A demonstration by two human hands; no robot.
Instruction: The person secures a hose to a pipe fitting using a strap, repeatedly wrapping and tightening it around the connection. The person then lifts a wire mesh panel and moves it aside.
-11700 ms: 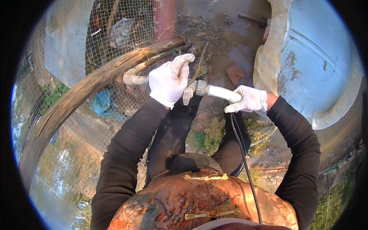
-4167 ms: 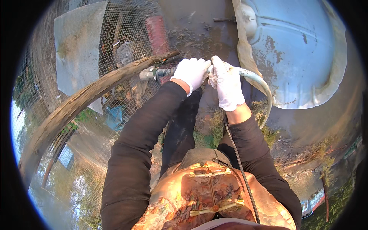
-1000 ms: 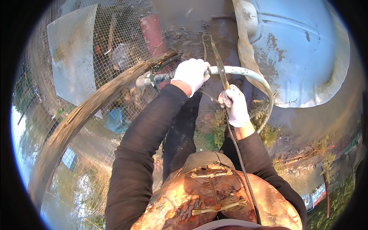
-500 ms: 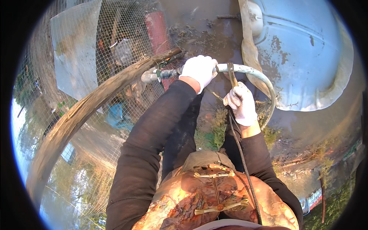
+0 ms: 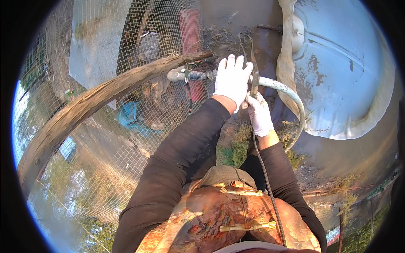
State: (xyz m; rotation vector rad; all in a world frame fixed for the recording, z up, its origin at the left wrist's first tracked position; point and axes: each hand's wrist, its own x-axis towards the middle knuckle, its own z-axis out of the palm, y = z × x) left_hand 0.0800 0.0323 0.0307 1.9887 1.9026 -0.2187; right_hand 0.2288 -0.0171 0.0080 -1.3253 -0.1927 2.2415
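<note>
My left hand (image 5: 230,84), in a white glove, lies over the joint of a pale hose with its fingers stretched out and spread. It hides part of that joint. The pale hose (image 5: 291,93) curves away to the right and down behind my right forearm. My gloved right hand (image 5: 259,114) is closed on a dark, narrow strap (image 5: 267,179) just below the hose. The strap loops up past the hose beside my left fingers, and its long part hangs down across my patterned apron. A grey pipe fitting (image 5: 185,75) sits left of my left hand.
A bent wooden pole (image 5: 101,95) runs along wire mesh (image 5: 139,139) on the left, close to the fitting. At the upper right lies a big blue tank-like thing (image 5: 337,63) with a ragged pale rim. Muddy water (image 5: 240,17) surrounds it. Plants (image 5: 240,145) grow by my legs.
My left hand has gone from a closed grip at the hose joint to spread fingers. A strap loop now rises above the hose. My right hand has come closer to my left.
</note>
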